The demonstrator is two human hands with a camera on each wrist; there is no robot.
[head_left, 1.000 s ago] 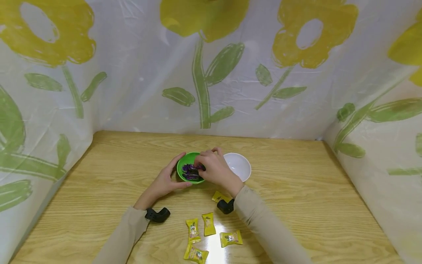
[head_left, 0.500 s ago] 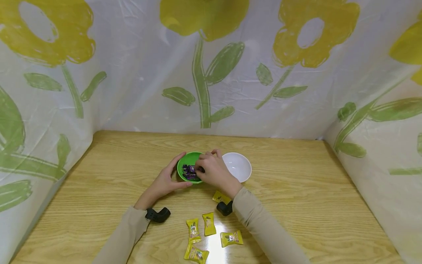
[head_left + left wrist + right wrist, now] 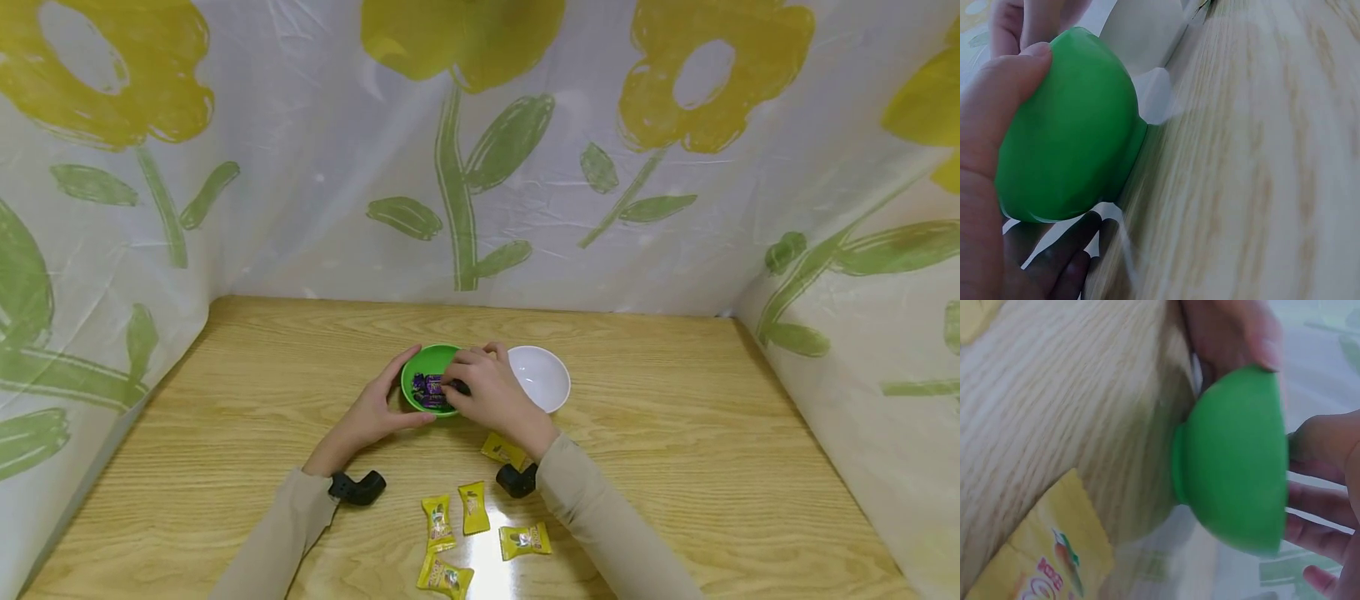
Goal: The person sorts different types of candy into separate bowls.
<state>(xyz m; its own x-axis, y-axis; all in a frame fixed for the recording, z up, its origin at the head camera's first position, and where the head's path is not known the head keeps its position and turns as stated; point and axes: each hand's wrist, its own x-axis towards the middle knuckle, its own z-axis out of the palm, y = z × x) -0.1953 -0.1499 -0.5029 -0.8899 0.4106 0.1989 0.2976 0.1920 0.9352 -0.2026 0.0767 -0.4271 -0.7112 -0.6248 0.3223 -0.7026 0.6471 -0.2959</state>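
A green bowl [image 3: 431, 359] stands on the wooden table, with several purple-wrapped candies [image 3: 431, 390] inside. My left hand [image 3: 367, 417] holds the bowl from its left side, thumb near the front of the rim and fingers round the back; the left wrist view shows the thumb on the green wall. Over the bowl's right side, my right hand [image 3: 491, 387] has its fingertips down inside the rim, pinching a dark purple candy [image 3: 460, 387]. The right wrist view shows those fingers at the mouth of the bowl [image 3: 1235, 462], whose wall hides the candies there.
Touching or close beside the green bowl on the right is a white bowl [image 3: 546, 379]. A yellow candy packet [image 3: 501, 450] lies under the right wrist. Several more yellow packets [image 3: 438, 523] lie nearer the front. A flower-printed curtain [image 3: 315, 208] encloses the table's back and sides.
The right hand shifts only slightly at the bowl's right side, its fingers staying inside. The purple candies lie a little differently. My left hand and the bowls stay put.
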